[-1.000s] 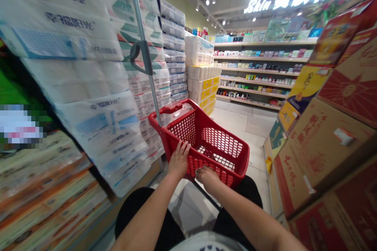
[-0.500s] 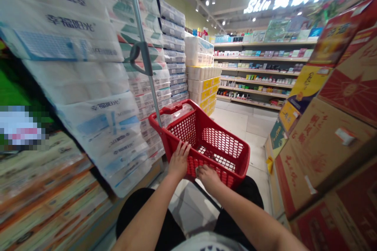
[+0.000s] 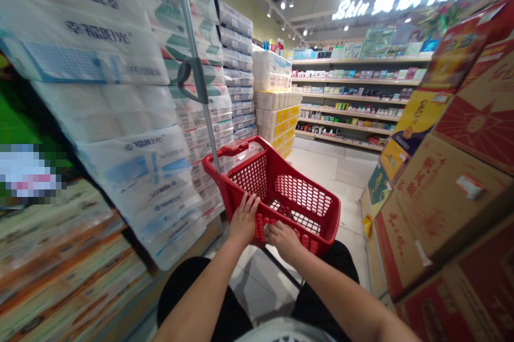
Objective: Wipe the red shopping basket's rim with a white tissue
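A red plastic shopping basket [image 3: 254,176] with mesh walls rolls in front of me, and a metal pull pole [image 3: 193,47] with a grey hook grip rises from its left corner. My left hand [image 3: 243,219] lies on the near wall, fingers spread over the rim. Just to its right, my right hand [image 3: 283,239] curls over the same rim. The basket's inside shows only red mesh, with nothing visible in it. Its wheels are hidden.
Tall stacks of packaged toilet paper [image 3: 120,112] line the left side. Cardboard cartons [image 3: 437,208] stand piled at the right. Store shelves of boxed goods [image 3: 345,101] fill the far end, past a tiled floor aisle [image 3: 321,168].
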Action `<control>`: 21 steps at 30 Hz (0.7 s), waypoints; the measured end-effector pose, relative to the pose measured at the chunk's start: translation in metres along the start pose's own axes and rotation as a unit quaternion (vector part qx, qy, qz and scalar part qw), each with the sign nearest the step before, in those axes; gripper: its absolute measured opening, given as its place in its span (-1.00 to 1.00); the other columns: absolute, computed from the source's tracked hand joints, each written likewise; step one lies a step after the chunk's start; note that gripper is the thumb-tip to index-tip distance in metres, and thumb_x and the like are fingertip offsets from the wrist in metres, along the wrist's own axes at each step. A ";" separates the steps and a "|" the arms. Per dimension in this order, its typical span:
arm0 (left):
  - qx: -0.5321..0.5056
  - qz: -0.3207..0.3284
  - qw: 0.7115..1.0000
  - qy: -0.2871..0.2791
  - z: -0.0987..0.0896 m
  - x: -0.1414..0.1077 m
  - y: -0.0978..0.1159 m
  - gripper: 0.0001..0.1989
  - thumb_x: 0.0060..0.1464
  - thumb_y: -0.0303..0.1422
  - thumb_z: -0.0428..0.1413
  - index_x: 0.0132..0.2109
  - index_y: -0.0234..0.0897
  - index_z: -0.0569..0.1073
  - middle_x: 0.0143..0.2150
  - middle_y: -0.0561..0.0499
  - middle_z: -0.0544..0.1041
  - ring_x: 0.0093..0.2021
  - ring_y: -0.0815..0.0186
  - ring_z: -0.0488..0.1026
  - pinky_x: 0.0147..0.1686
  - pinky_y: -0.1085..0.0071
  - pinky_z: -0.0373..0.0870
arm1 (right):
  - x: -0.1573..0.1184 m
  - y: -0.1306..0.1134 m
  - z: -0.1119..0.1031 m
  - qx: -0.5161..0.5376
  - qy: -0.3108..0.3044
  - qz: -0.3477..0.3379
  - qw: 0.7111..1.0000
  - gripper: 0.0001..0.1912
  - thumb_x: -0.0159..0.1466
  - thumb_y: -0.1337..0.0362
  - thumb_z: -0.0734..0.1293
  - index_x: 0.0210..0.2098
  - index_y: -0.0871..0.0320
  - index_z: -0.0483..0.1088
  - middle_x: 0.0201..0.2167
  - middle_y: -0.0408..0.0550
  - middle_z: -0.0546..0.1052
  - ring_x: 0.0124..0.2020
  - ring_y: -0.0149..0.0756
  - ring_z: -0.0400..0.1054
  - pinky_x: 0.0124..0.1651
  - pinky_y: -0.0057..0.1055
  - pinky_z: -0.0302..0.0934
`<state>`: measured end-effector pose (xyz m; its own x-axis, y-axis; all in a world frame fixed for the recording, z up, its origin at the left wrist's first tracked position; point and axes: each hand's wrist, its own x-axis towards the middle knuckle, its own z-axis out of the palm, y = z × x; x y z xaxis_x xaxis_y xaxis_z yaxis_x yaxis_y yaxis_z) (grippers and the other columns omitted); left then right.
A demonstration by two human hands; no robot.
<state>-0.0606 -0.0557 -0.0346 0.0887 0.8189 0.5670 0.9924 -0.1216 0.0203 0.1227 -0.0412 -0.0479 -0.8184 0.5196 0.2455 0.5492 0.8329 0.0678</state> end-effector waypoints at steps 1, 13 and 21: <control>0.001 0.000 1.000 -0.001 0.000 0.000 0.000 -0.34 0.02 -0.59 -0.09 0.30 -0.28 0.10 0.35 -0.07 0.12 0.40 0.13 -0.22 0.16 0.19 0.24 | 0.000 0.000 0.001 -0.002 -0.001 -0.001 1.000 -0.74 0.37 0.33 0.13 -0.17 0.17 0.45 -0.14 0.03 0.49 -0.12 -0.20 0.27 -0.16 -0.34 0.24; 0.004 -0.005 1.000 -0.011 -0.001 0.001 0.000 -0.37 0.04 -0.58 -0.09 0.30 -0.31 0.12 0.36 -0.07 0.12 0.40 0.12 -0.21 0.18 0.18 0.23 | 0.009 0.003 0.004 -0.021 0.032 -0.017 0.999 -0.85 0.31 0.37 0.24 -0.27 0.21 0.46 -0.23 0.01 0.50 -0.19 -0.24 0.25 -0.22 -0.37 0.19; 0.008 0.000 1.000 0.001 0.000 0.000 -0.003 -0.37 0.04 -0.57 -0.08 0.29 -0.30 0.13 0.35 -0.08 0.13 0.40 0.12 -0.18 0.16 0.17 0.25 | 0.016 -0.002 0.003 -0.035 0.052 -0.041 0.997 -0.84 0.31 0.40 0.22 -0.27 0.23 0.45 -0.26 0.02 0.50 -0.22 -0.24 0.25 -0.25 -0.34 0.18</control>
<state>-0.0636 -0.0550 -0.0348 0.0892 0.8173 0.5692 0.9936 -0.1128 0.0064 0.1078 -0.0344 -0.0472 -0.8412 0.4244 0.3351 0.4942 0.8549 0.1578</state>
